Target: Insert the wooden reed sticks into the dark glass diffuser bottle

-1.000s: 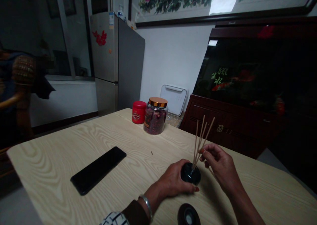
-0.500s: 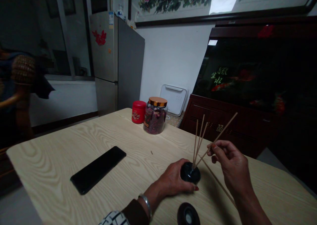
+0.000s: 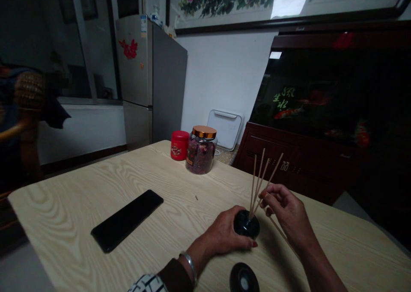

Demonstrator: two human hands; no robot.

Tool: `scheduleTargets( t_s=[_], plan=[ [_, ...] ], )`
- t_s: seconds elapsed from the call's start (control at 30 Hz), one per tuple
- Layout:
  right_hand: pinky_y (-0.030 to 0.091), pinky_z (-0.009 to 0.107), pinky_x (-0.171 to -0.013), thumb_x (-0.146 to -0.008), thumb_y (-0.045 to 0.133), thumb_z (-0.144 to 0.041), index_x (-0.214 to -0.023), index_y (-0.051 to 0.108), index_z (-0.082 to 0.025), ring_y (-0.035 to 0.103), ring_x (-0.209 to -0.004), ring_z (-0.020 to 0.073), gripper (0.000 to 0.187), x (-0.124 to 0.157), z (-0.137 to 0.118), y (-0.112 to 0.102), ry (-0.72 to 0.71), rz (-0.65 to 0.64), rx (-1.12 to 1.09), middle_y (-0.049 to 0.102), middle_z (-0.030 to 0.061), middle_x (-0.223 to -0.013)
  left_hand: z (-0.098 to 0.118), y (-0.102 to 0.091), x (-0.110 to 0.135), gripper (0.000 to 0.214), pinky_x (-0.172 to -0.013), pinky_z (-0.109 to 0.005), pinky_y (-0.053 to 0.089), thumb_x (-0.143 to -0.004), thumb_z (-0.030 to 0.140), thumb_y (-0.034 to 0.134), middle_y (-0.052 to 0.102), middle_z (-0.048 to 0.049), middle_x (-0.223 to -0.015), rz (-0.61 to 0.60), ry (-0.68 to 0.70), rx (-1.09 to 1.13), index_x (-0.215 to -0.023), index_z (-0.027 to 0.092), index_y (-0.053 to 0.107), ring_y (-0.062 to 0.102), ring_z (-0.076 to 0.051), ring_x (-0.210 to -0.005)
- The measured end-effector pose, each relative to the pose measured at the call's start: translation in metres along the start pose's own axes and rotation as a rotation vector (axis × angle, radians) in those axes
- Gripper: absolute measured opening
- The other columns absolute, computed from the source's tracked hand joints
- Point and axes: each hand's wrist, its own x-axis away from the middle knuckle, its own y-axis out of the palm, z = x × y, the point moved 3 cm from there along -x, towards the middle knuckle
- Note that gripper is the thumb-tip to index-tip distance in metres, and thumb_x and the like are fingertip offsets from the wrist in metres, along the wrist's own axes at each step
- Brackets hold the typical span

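Note:
My left hand point(image 3: 224, 233) is wrapped round a small dark glass diffuser bottle point(image 3: 246, 225) standing on the table. Several thin reed sticks point(image 3: 257, 185) rise from the bottle's mouth. In a pinch, my right hand point(image 3: 285, 210) grips one more reed stick point(image 3: 276, 168), which slants up to the right; its lower end is at the bottle's mouth. A loose reed stick point(image 3: 280, 229) lies on the table, partly covered by my right hand and forearm. Nearest me is a round dark cap point(image 3: 244, 278) with a pale centre.
A long black flat object point(image 3: 128, 220) lies on the left of the wooden table point(image 3: 180, 232). At the far edge stand a red canister point(image 3: 180, 145) and a clear jar point(image 3: 201, 155) with a copper lid. A tiny brown bit point(image 3: 197, 198) lies mid-table.
My right hand has moved down and left toward the bottle, and the pinched reed stick has sunk lower and stands steeper. My left hand and the bottle stay put.

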Motion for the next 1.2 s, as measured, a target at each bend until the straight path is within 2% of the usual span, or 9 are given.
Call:
scheduleTargets(
  t_s=[0.13,0.23,0.4,0.5,0.67,1.03,1.2],
  plan=[
    [0.048,0.026,-0.051,-0.086,0.055,-0.056,-0.086,0.056,-0.020,0.060,-0.067,0.0160,0.036,-0.004,0.000,-0.019,0.018,0.037,0.065,0.063,0.0040,-0.083,-0.004,0.001,-0.001,0.068,-0.070,-0.025,0.044,-0.054,0.035,0.087,0.066,-0.0042,-0.099,0.005,-0.010,0.011,-0.114,0.018,0.061,0.058,-0.019,-0.086],
    [0.048,0.028,-0.053,-0.089,0.047,-0.057,-0.086,0.056,-0.021,0.061,-0.067,0.0177,0.037,-0.011,0.013,-0.046,0.048,0.040,0.279,0.064,0.0054,-0.085,-0.006,0.002,-0.001,0.069,-0.068,-0.024,0.044,-0.054,0.036,0.087,0.066,-0.0036,-0.097,-0.005,-0.026,0.017,-0.114,0.017,0.060,0.059,-0.019,-0.084],
    [0.042,0.031,-0.062,-0.084,0.054,-0.036,-0.076,0.058,-0.022,0.062,-0.069,0.0196,0.016,-0.016,0.066,-0.075,0.135,-0.198,0.915,0.067,0.0046,-0.076,-0.003,-0.003,0.000,0.069,-0.071,-0.025,0.045,-0.054,0.036,0.088,0.066,-0.0040,-0.100,-0.010,-0.024,0.008,-0.115,0.018,0.060,0.059,-0.020,-0.088],
    [0.038,0.030,-0.062,-0.078,0.056,-0.030,-0.072,0.060,-0.022,0.062,-0.072,0.0209,0.011,-0.011,0.097,-0.080,0.253,-0.297,1.104,0.069,0.0060,-0.077,-0.002,-0.005,0.001,0.067,-0.071,-0.025,0.044,-0.055,0.036,0.087,0.066,-0.0043,-0.101,-0.011,-0.016,-0.002,-0.114,0.018,0.061,0.059,-0.020,-0.088],
    [0.037,0.029,-0.064,-0.075,0.057,-0.025,-0.076,0.063,-0.020,0.063,-0.077,0.0213,0.008,-0.005,0.120,-0.081,0.314,-0.344,1.150,0.069,0.0077,-0.081,-0.003,-0.003,0.000,0.067,-0.068,-0.024,0.043,-0.054,0.036,0.087,0.066,-0.0036,-0.097,-0.010,-0.023,0.001,-0.113,0.018,0.061,0.058,-0.019,-0.085],
    [0.033,0.026,-0.060,-0.071,0.058,-0.016,-0.070,0.065,-0.020,0.059,-0.066,0.0170,0.008,-0.005,0.107,-0.071,0.361,-0.277,1.138,0.066,0.0040,-0.071,-0.005,-0.003,0.000,0.070,-0.069,-0.024,0.043,-0.053,0.036,0.088,0.065,-0.0036,-0.099,-0.002,-0.025,-0.019,-0.115,0.018,0.060,0.058,-0.019,-0.087],
    [0.033,0.025,-0.060,-0.069,0.058,-0.014,-0.072,0.064,-0.020,0.057,-0.066,0.0160,0.009,-0.006,0.109,-0.072,0.358,-0.274,1.126,0.066,0.0032,-0.073,-0.005,-0.003,0.000,0.067,-0.067,-0.023,0.043,-0.054,0.035,0.087,0.065,-0.0029,-0.098,-0.013,-0.012,-0.014,-0.113,0.018,0.061,0.058,-0.018,-0.084]
  ],
)
